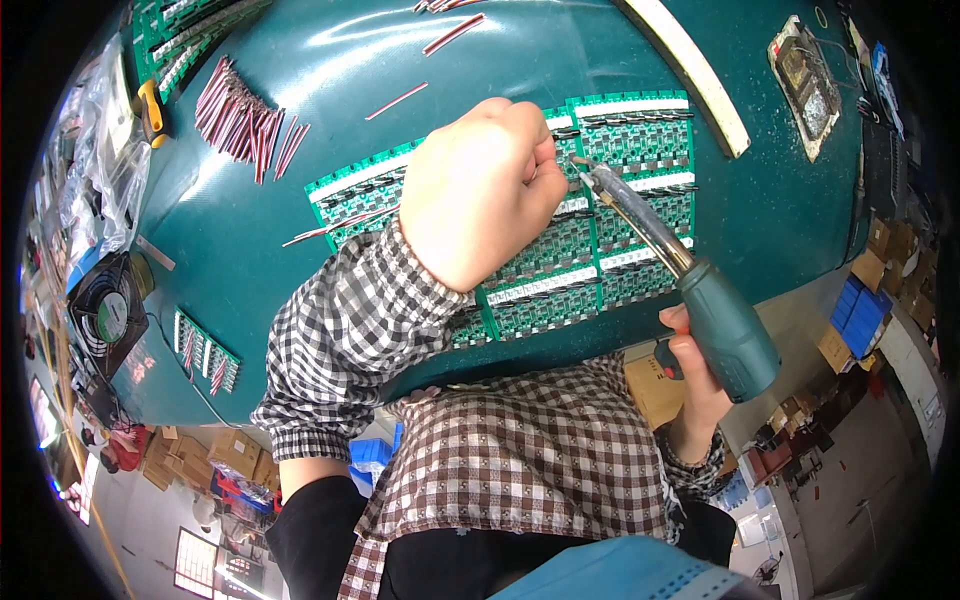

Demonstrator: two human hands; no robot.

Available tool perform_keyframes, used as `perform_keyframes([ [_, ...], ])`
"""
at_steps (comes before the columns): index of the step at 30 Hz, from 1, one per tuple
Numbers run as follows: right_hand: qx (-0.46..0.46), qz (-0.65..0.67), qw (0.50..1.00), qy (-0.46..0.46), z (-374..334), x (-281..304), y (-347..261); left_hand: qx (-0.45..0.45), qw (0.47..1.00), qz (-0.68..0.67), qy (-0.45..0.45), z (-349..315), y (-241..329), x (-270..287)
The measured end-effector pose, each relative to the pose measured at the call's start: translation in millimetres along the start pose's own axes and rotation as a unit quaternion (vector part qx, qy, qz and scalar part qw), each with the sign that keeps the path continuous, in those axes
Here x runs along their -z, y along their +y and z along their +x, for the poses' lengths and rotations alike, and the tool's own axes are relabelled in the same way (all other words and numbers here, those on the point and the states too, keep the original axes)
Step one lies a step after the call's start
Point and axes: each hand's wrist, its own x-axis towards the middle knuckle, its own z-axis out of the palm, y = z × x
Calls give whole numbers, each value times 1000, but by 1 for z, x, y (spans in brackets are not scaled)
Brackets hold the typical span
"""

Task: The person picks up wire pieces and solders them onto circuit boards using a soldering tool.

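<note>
green circuit boards (545,245) lie on the green desk (770,220) — right fingers (686,348) grasp a soldering iron (725,325) above; left fingers (545,188) curl over them, any grip hidden. further left, striped wires (235,115) and a black fan (108,310) — beyond, cardboard boxes (235,452).

A green-handled soldering iron (702,292) is slanting over green circuit boards (550,250) lying in rows on the counter (765,215). Its tip is perhaps touching one.

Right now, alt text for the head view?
The person's right hand holds a green soldering iron, its tip over green circuit boards; the curled left hand is over them too. A wire pile lies upper left.
</note>
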Motion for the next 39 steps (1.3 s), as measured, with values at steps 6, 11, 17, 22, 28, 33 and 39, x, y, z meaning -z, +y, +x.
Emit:
perform_keyframes([
  [6, -26, 29, 999, 9, -4, 0, 2, -5, 1000, 4, 3, 0, 1, -1],
  [11, -75, 75, 994, 37, -5, 1, 0, -13, 1000, 12, 9, -1, 0, -3],
  [17, -71, 98, 991, 50, -5, -3, -1, 1, 1000, 10, -1, 0, 2, -2],
  [22, -60, 114, 990, 48, -3, -2, -1, 0, 1000, 10, -8, -1, 3, -1],
  [28, -76, 132, 987, 50, -1, -1, -2, -4, 1000, 30, 7, -4, 3, -4],
  [33, -65, 121, 990, 40, -1, 0, -2, -17, 999, 49, 9, -4, 3, -5],
  [39, -50, 117, 991, 31, -4, 1, 4, -25, 999, 29, 29, -7, 3, -9],
])
